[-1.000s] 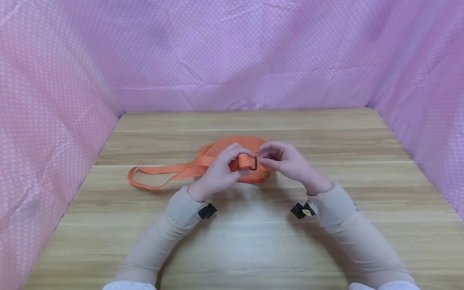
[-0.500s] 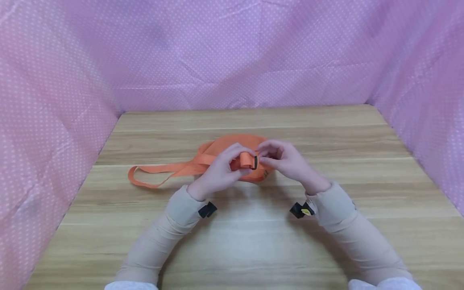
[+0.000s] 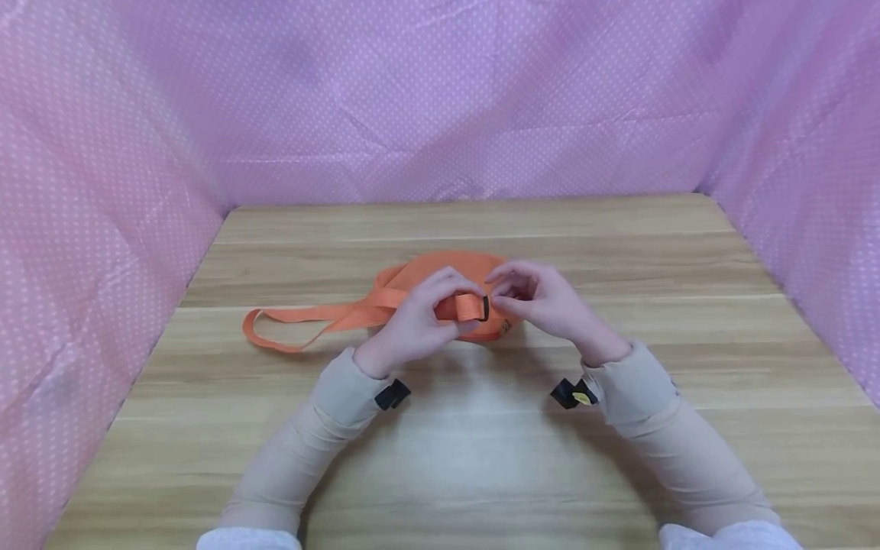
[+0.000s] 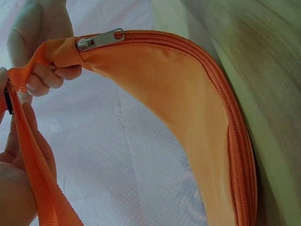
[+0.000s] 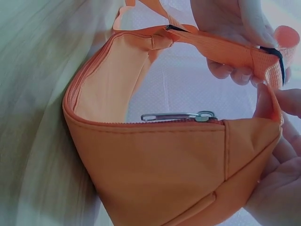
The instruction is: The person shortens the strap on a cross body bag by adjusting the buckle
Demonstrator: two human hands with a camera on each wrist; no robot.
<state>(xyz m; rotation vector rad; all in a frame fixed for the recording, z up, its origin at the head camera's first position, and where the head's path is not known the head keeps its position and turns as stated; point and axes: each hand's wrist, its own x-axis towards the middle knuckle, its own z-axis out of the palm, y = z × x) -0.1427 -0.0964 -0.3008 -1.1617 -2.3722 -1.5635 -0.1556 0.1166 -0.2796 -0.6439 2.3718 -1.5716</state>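
An orange waist bag rests on the table behind both hands, its zipper running along the curved edge. My left hand holds the orange strap close to a black slide buckle, where the webbing bends in a short loop. On the buckle's other side, my right hand pinches the webbing at the bag's narrow end, thumb and fingers around it in the right wrist view. A metal zipper pull lies near that end. The long strap loop trails left on the table.
The wooden table stretches toward me and to both sides. Pink dotted cloth hangs behind it and along the left and right. A small black device sits on the left wrist, with another black device on the right.
Both hands keep their hold on the strap and bag end with barely any motion. The head view has tilted slightly, so the table sits a little higher in the frame.
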